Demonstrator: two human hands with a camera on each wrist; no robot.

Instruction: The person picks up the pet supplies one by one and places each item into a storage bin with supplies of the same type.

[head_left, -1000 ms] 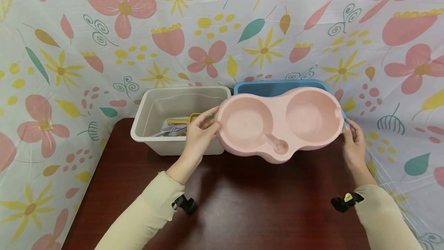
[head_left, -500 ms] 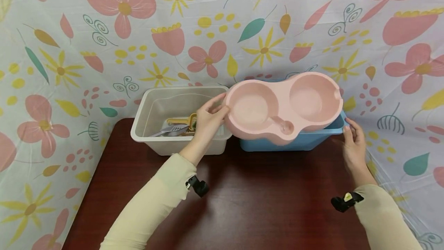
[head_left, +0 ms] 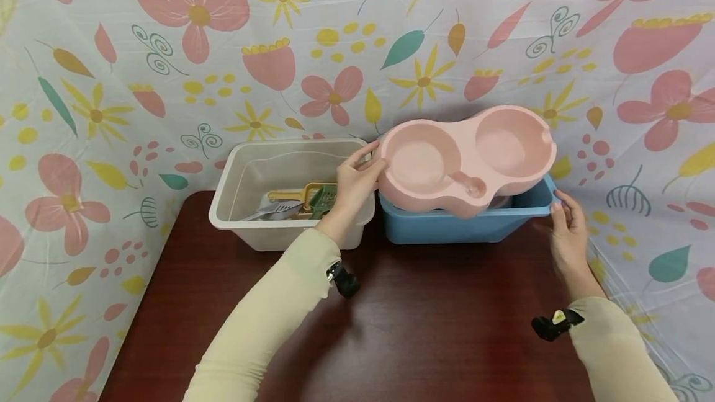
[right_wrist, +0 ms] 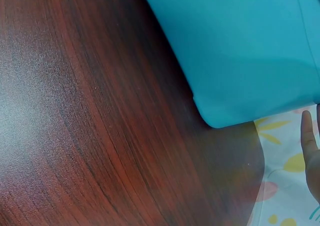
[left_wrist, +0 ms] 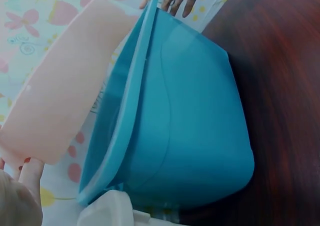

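A pale pink double pet bowl [head_left: 468, 141], with two round wells and a small spoon-shaped hollow, is tilted over the blue bin [head_left: 441, 228]. My left hand [head_left: 354, 185] pinches its left end, thumb on the rim. Seen from the left wrist, the bowl's smooth side [left_wrist: 65, 81] stands above the bin's opening. My right hand [head_left: 568, 234] holds the right corner of the blue bin's rim. The right wrist view catches only part of that hand [right_wrist: 311, 161] beside the bin's wall. Most of the bin's inside is hidden under the bowl.
Left of the blue bin stands a beige bin [head_left: 226, 203] holding a yellow scoop [head_left: 287, 195], a green slotted scoop [head_left: 323, 200] and a greyish slotted tool [head_left: 274, 208]. Both bins sit on a dark red wooden table [head_left: 436, 327], against a flower-print cloth [head_left: 335, 17].
My left hand has moved the pink bowl away from me and slightly right, uncovering the blue bin's front wall and the green scoop. The right hand has stayed at the bin's corner.
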